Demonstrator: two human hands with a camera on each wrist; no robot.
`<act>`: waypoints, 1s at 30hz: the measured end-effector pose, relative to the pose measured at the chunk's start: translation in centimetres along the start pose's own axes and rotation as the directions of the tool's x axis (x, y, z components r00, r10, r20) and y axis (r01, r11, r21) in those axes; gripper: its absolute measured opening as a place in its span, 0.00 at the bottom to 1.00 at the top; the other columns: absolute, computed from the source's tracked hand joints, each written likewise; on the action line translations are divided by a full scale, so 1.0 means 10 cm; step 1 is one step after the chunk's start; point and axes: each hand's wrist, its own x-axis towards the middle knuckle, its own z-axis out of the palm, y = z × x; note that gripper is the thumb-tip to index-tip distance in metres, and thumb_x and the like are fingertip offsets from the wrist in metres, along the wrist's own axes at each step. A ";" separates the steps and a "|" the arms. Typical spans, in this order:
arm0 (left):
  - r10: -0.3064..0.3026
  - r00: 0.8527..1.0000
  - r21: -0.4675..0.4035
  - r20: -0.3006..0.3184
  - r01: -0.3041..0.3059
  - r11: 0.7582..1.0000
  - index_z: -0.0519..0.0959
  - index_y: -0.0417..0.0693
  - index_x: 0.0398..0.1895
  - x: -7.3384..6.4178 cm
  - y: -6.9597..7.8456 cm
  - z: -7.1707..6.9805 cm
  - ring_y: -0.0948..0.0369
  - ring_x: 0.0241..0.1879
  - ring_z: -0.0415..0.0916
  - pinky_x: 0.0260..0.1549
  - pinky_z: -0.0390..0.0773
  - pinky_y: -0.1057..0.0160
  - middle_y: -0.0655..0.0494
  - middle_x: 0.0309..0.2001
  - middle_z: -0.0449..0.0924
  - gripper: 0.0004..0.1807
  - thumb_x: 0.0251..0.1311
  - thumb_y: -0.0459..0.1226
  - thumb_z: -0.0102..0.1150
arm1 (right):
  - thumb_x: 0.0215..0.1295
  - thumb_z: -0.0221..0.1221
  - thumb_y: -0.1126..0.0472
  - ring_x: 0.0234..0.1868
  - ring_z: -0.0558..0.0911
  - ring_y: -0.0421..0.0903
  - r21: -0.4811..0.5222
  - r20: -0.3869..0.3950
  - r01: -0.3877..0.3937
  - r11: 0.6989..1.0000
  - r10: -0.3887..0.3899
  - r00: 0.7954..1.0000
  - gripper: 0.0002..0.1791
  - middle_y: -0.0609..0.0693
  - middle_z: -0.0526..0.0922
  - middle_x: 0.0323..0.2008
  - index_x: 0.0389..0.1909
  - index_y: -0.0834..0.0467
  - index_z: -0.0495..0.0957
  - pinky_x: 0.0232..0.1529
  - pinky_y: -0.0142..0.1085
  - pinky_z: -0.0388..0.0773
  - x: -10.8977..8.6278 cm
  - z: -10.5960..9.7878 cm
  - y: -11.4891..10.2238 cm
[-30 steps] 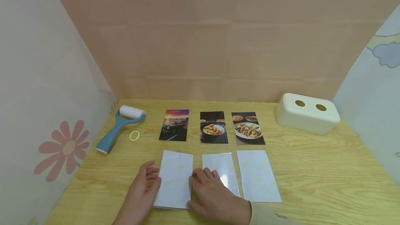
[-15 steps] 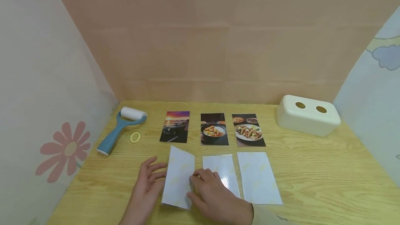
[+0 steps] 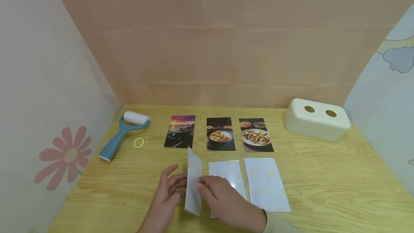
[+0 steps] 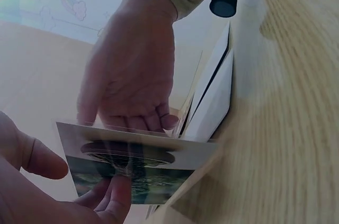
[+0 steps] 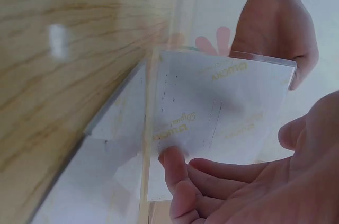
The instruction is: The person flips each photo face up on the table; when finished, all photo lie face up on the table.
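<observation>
The work lies on the table (image 3: pixel 323 179), well apart from its far edge and nearer to its left edge than to its right. The left hand (image 3: pixel 165 194) has its fingers slightly spread, touching the picture face of 1 card (image 3: pixel 192 177). The right hand (image 3: pixel 224 200) touches the white face with bent fingers; I see no pinch. The card is between these 2, so neither is nearer; it stands steeply, its long axis pointing to the far edge.
</observation>
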 end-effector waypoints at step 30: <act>-0.011 0.998 0.257 -0.056 0.025 0.966 0.53 0.38 0.73 -0.01 -0.12 0.05 0.49 0.59 0.70 0.45 0.75 0.63 0.47 0.62 0.75 0.36 0.62 0.24 0.50 | 0.79 0.52 0.53 0.20 0.68 0.42 0.389 -0.093 -0.080 0.918 0.125 0.988 0.35 0.48 0.73 0.25 0.78 0.61 0.51 0.25 0.36 0.68 -0.01 -0.15 0.06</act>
